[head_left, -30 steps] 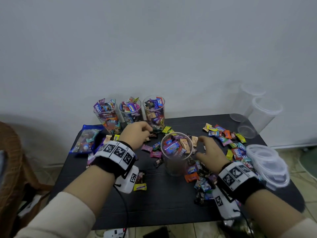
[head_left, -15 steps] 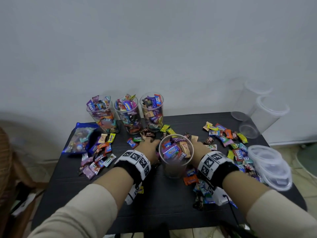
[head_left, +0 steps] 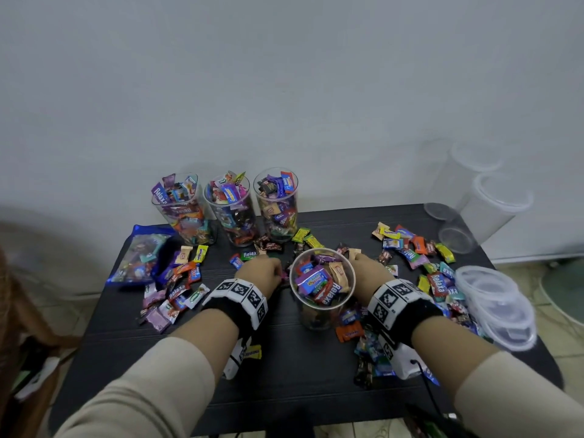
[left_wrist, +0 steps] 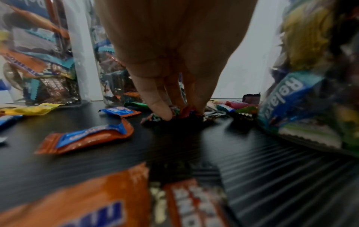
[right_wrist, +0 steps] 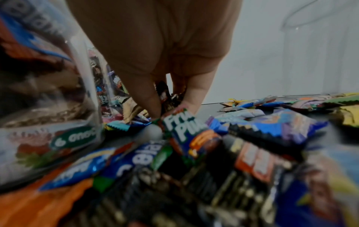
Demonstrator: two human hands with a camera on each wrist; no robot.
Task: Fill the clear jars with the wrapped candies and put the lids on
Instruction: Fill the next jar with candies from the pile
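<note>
**Both hands down among the sweets beside the fourth jar**

Since half a second ago the hands have barely shifted, staying low either side of the near jar point(head_left: 322, 287). The left hand point(left_wrist: 170, 64) pinches a small cluster of wrapped candies point(left_wrist: 174, 114) against the black table point(head_left: 284, 371); the right hand point(right_wrist: 155, 61) has thumb and fingers closed on a few wrappers from the right-hand heap point(head_left: 423, 273). These sweets look light, crinkly and slippery, so I'd gather them by the bunch, fingertips under the twisted ends. Three filled jars point(head_left: 230, 210) stand at the back, the lids point(head_left: 496, 306) stacked on the right edge, all still unfitted.
</note>
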